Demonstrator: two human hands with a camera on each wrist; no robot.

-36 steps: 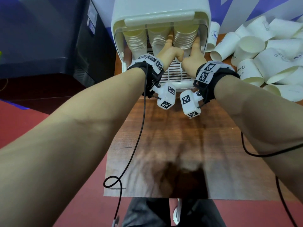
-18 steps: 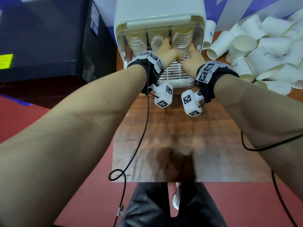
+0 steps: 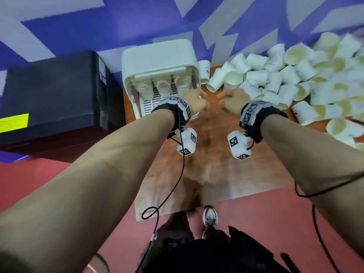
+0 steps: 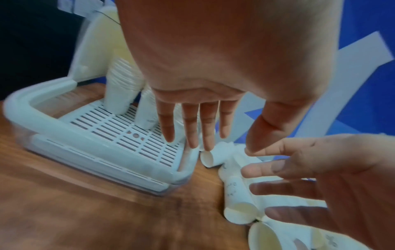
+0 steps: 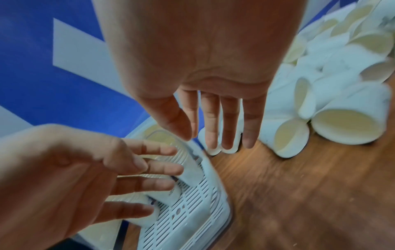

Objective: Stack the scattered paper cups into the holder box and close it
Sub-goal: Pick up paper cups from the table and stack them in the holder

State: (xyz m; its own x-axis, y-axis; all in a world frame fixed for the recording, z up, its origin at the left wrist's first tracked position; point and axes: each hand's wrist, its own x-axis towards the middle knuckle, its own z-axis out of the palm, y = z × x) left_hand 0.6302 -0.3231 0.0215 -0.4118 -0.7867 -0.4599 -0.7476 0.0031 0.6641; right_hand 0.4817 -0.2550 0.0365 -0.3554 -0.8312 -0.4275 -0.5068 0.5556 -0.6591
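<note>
The white holder box (image 3: 159, 56) stands open at the table's back left, its lid raised. Three stacks of paper cups (image 3: 163, 85) stand inside on a slatted tray (image 4: 119, 128). My left hand (image 3: 197, 101) hovers by the box's right front corner, fingers straight and holding nothing. My right hand (image 3: 232, 100) hovers just right of it, fingers spread and empty, close to the pile of loose white paper cups (image 3: 295, 83). In the left wrist view my left hand (image 4: 198, 135) hangs above the tray's corner. In the right wrist view my right hand (image 5: 215, 132) points toward fallen cups (image 5: 320, 118).
A black case (image 3: 53, 99) sits left of the box. The wooden table (image 3: 212, 174) has bare surface in front of both hands. Loose cups cover its right side up to the blue and white wall (image 3: 118, 20). Cables hang from both wrists.
Both hands have drawn back out of the box, away from the right cup stack, and moved right toward the loose cups. The head view has tilted up and back.
</note>
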